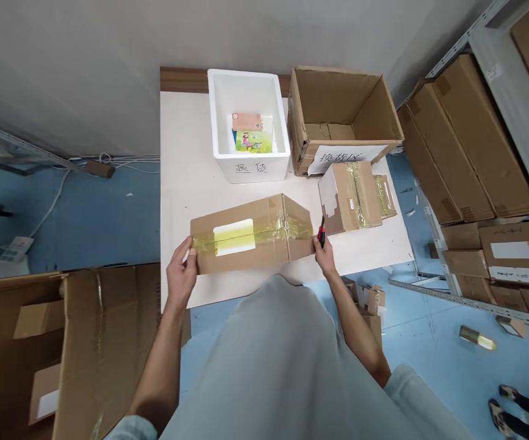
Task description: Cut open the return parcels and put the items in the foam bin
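Note:
A long cardboard box [269,252] lies at the front of the white table [177,153]. Yellowish tape runs along it, and a white label sits under the tape. My left hand [182,272] grips the box's left end, thumb on top. At the opposite end my right hand [324,255] holds a red and black utility knife [322,235] upright and touches the box's corner. Just beyond the knife stands a taped carton [343,205] with a torn white label, and a smaller taped parcel [388,195] lies beside it.
Behind the box stand a white foam bin [250,166] with booklets inside and an open cardboard carton [301,150]. Shelving with boxes [457,146] rises at the right. A large open carton [109,342] is at lower left. Parcels and a person's feet [500,415] appear on the floor.

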The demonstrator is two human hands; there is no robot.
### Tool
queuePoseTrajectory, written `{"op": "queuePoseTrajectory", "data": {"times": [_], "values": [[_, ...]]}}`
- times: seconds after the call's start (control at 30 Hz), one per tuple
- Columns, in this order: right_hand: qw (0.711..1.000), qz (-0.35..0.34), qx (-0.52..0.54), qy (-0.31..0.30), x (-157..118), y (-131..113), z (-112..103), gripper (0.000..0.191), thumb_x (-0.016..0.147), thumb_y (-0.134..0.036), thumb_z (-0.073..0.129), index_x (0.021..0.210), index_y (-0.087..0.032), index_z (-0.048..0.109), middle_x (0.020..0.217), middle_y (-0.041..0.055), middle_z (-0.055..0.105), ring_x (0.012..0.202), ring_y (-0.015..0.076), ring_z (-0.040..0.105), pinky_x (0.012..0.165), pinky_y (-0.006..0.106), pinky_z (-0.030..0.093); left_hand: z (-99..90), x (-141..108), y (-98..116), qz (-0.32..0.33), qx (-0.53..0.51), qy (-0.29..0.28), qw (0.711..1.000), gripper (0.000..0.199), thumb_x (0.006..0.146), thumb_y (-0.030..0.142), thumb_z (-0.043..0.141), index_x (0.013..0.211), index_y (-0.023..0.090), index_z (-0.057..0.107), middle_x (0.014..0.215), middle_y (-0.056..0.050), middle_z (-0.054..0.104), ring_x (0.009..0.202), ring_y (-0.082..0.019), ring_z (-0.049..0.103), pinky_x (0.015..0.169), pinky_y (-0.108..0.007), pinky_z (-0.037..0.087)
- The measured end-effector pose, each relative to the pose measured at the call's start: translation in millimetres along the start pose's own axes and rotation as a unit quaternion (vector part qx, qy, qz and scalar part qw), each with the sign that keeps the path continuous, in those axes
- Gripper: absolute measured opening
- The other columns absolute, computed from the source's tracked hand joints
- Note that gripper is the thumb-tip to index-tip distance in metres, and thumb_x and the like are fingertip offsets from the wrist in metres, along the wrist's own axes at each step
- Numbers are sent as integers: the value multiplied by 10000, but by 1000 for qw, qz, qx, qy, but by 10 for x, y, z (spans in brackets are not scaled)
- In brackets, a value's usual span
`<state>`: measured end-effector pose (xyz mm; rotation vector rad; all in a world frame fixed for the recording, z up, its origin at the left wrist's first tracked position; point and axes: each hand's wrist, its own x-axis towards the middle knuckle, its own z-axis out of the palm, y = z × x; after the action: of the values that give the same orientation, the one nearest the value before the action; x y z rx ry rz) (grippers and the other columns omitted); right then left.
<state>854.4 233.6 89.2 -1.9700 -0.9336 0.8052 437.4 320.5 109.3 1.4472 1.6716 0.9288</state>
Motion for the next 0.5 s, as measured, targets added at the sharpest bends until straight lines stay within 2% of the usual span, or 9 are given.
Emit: {"op": "queuePoseTrajectory", "data": {"times": [0.1,0.2,0.27,0.37,0.43,0.5], "values": [[996,-20,-85,28,1,-333,-291,530,1014,-607,446,1228,-172,661,1161,182,771,1077,319,703,1006,465,553,212,-77,-102,30,35,-35,998,704,1065,667,513,1570,187,617,1734,-168,492,1679,-341,355,1398,-564,242],[983,-78,-160,37,-43,-732,-490,507,1066,-498,435,1371,-160,657,1243,198,771,1143,327,709,1026,463,554,525,-189,-180,27,19,-81,996,672,1068,632,496,1542,176,630,1699,-182,530,1705,-363,286,1409,-619,152],[971,-126,-196,45,-91,-968,-528,482,1082,-424,438,1431,-164,645,1322,202,749,1221,319,690,1076,463,540,721,-273,-191,40,13,-134,990,626,1067,584,485,1509,173,652,1654,-192,574,1665,-380,365,1392,-643,205],[951,-174,-253,42,-163,-1208,-478,468,1080,-335,453,1487,-183,627,1384,197,710,1303,324,649,1150,517,508,914,-378,-151,44,9,-214,976,557,1054,491,481,1477,181,669,1605,-195,613,1559,-393,507,1315,-639,379],[937,-189,-292,40,-213,-1304,-427,485,1063,-280,462,1515,-193,613,1443,208,661,1365,340,608,1186,571,482,941,-408,-96,26,0,-249,968,526,1042,457,498,1465,199,676,1570,-184,638,1475,-379,589,1240,-593,488],[925,-195,-321,53,-285,-1392,-393,497,1049,-247,466,1520,-190,615,1508,223,600,1424,351,566,1210,599,460,869,-387,-9,3,-21,-250,968,532,1038,461,526,1489,210,658,1538,-181,655,1385,-359,656,1160,-554,563]]}}
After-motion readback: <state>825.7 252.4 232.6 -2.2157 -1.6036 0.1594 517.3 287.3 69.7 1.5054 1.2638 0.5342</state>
